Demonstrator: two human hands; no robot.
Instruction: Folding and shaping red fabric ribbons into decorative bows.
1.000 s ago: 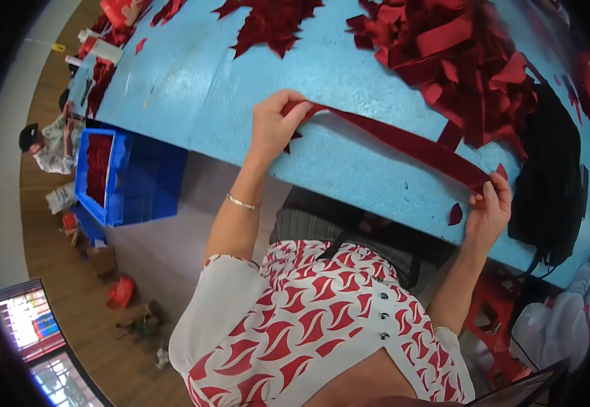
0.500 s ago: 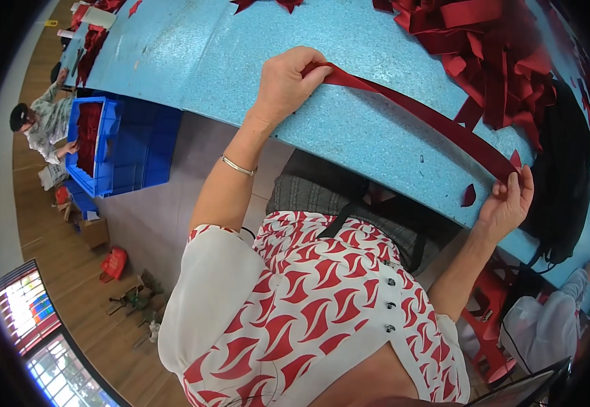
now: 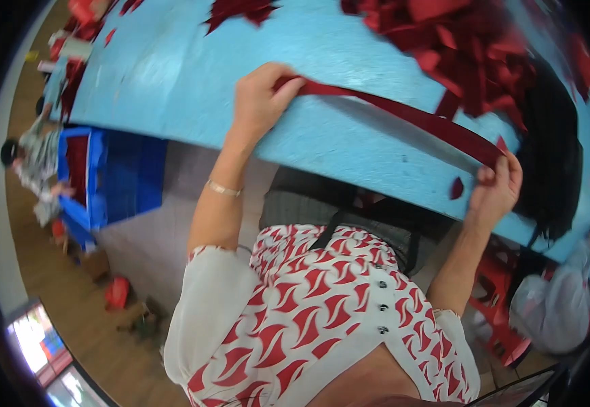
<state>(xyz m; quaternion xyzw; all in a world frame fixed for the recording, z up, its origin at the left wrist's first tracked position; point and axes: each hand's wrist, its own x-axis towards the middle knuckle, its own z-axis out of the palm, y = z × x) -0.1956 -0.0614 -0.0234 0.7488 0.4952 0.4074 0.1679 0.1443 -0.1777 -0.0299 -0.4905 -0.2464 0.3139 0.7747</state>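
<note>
Ok so 1 dark red strip [image 3: 407, 114] was held up over the blue bench [image 3: 173, 88], pretty much lengthwise, with 1 end pinched in the left hand [image 3: 261, 102] and the other gripped by the right hand [image 3: 497, 188]. A messy red pile [image 3: 458, 64] was heaped just beyond it, and a black bag [image 3: 554, 149] could be seen near the right hand.

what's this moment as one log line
red strip: held over table; left hand: pinches one end; right hand: pinches other end; red pile: beyond
</note>
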